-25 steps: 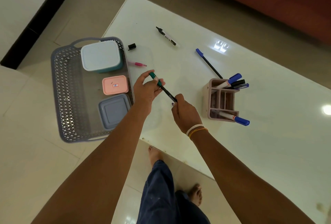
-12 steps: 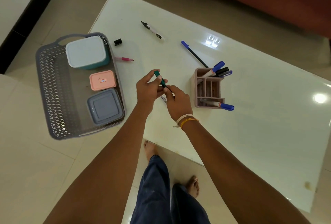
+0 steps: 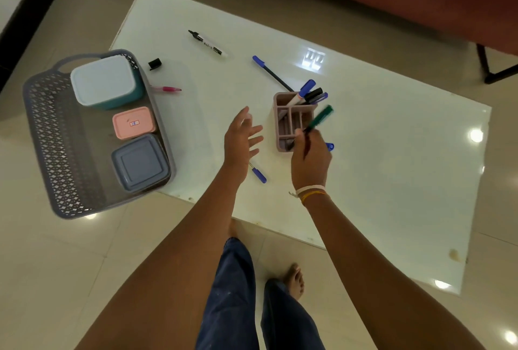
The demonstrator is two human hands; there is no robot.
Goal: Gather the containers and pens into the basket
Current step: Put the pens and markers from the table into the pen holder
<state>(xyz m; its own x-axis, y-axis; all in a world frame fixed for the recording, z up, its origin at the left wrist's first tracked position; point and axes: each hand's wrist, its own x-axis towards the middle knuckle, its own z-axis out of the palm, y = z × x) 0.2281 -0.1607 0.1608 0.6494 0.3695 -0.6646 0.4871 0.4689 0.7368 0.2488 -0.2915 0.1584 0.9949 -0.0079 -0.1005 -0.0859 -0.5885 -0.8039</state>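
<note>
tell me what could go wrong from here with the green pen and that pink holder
1. The right hand holds the green pen tilted over the pink pen holder, which is already crowded; a careless push could tip it or knock markers out.
2. The basket overhangs the table edge, so more weight on its outer side might topple it.
3. The black cap lies apart from the uncapped marker and may get left behind.

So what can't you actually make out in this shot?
Head view only:
- Lower end of the green-capped pen: hidden in the right hand.
- Near side of the pen holder and the blue-capped marker lying by it: covered by that hand.
- Label on the pink container: too small to read.
- Left hand fingers: motion-blurred.
</note>
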